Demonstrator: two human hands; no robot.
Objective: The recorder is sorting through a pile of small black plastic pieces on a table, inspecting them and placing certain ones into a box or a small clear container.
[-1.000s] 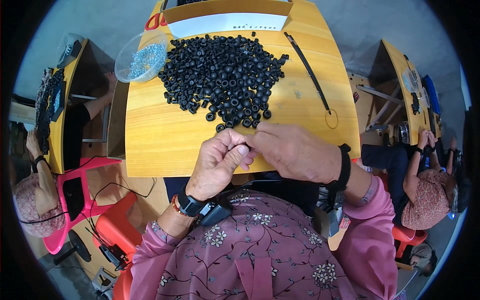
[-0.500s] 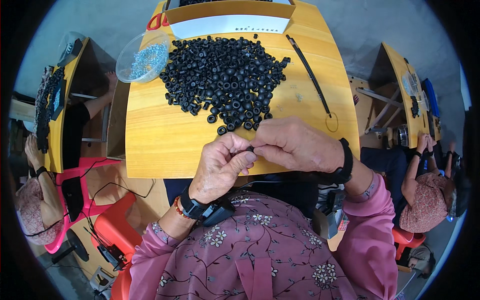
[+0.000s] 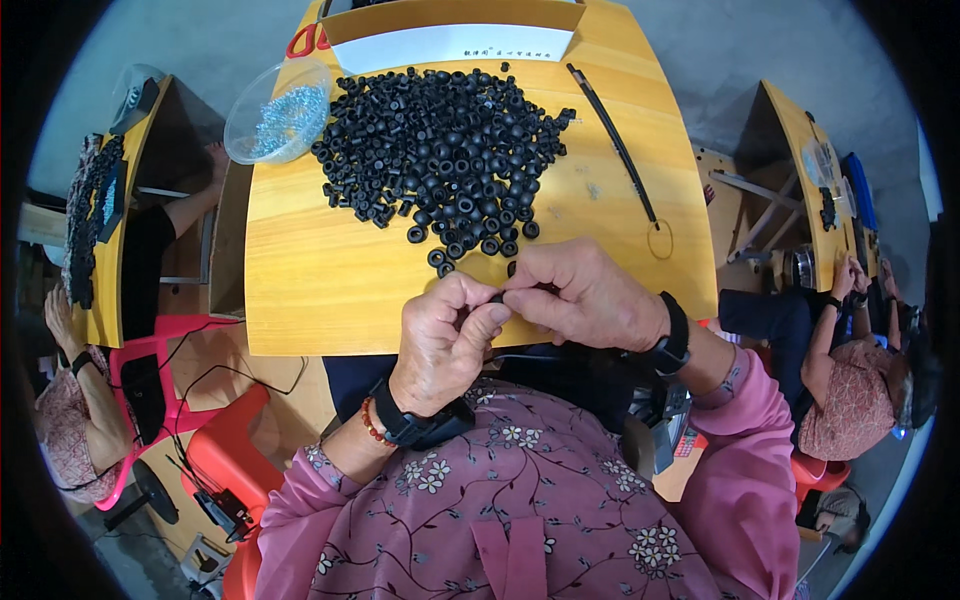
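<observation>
Both my hands meet just over the near edge of the table, fingertips almost touching. Between the thumb and fingers of my left hand (image 3: 440,345) is a small black part (image 3: 497,298), mostly covered by the fingers. My right hand (image 3: 595,300) pinches at the same part from the other side. Just beyond the fingertips lies a heap of small black round parts (image 3: 440,150), some like hollow caps or rings, others like short cylinders. Several loose black caps lie at the heap's near edge, close to my hands.
Left of the heap stands a clear round tub (image 3: 240,125) of small bluish metallic pieces. Behind is a white box (image 3: 450,48), with red handles (image 3: 303,42) beside it. At right lie a thin black rod (image 3: 612,140) and a rubber band (image 3: 660,240). Other people work at side tables.
The view has shifted slightly, so the table and heap sit a little further left. My hands stay together at the small black part, with only slight shifts of wrists and fingers.
</observation>
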